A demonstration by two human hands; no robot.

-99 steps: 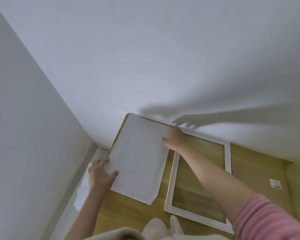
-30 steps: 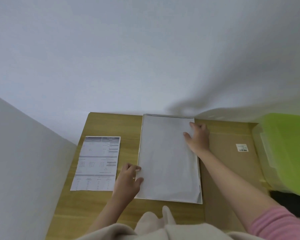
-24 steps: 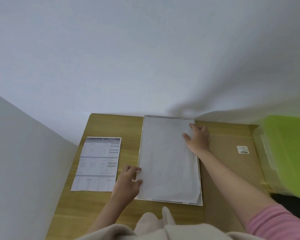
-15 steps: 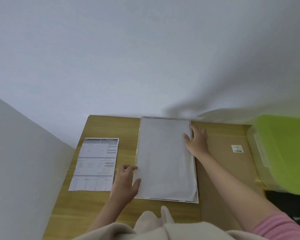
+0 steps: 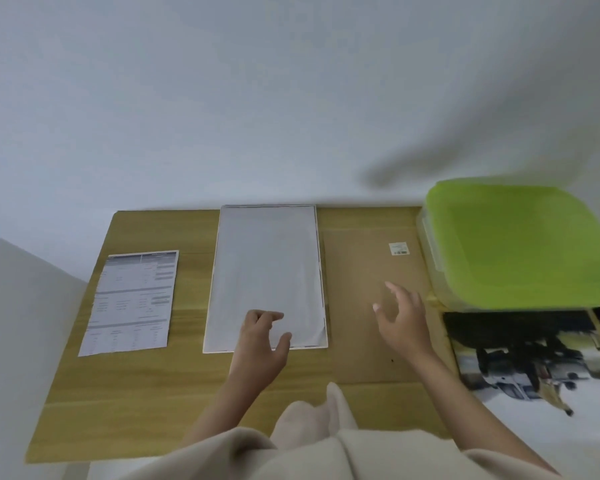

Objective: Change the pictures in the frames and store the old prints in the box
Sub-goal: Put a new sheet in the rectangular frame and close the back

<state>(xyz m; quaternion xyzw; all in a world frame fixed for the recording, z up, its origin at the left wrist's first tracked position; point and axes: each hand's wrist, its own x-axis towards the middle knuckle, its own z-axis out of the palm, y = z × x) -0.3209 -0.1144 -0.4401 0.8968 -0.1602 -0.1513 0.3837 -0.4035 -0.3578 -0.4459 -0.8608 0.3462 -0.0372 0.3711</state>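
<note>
We see the white frame lying flat near the middle of the wooden bench, its far edge against the wall. A plain white sheet covers almost all of its opening, so only a thin rim shows along the right and near edges. The left hand is over the near edge of that sheet, fingers loosely curled and thumb apart, gripping nothing; we cannot tell whether the fingertips touch the paper. The right hand hovers with fingers spread above the brown cardboard backing, which lies just right of the frame and carries 1 small white label near its far right corner. To the left of the frame, well apart from it, 1 printed sheet of tables lies on the bench. At the right end sits a clear box with a lime green lid, closed as far as the blur lets us judge. Nearer than the box, a dark print lies at the right edge of the bench, partly out of view. A beige garment fills the bottom of the view.
</note>
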